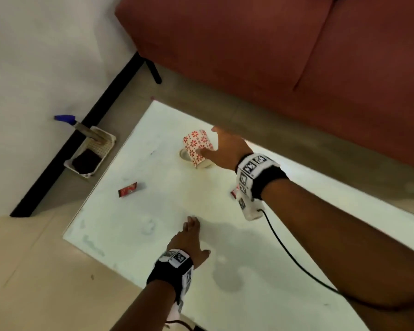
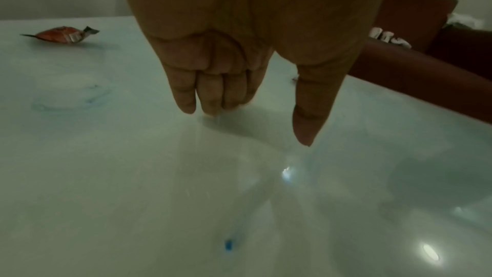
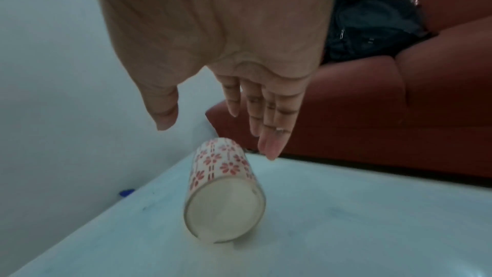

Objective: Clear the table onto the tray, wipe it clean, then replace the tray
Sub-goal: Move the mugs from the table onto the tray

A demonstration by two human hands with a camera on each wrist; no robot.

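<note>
A: Mug (image 1: 198, 148) on its side on the white table (image 1: 167, 235), right hand (image 1: 225, 149) spread wide above it; red wrapper (image 1: 128, 189) lies apart.
B: Left wrist?
A: Left hand (image 2: 239, 50), fingers straight, holding nothing, fingertips (image 2: 210, 104) at the tabletop.
B: Right wrist?
A: Fingers (image 3: 269, 134) straight over the mug, not gripping.

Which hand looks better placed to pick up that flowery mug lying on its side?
Right. The right hand hovers open at the mug, while the left hand rests on the table, well short of it.
</note>
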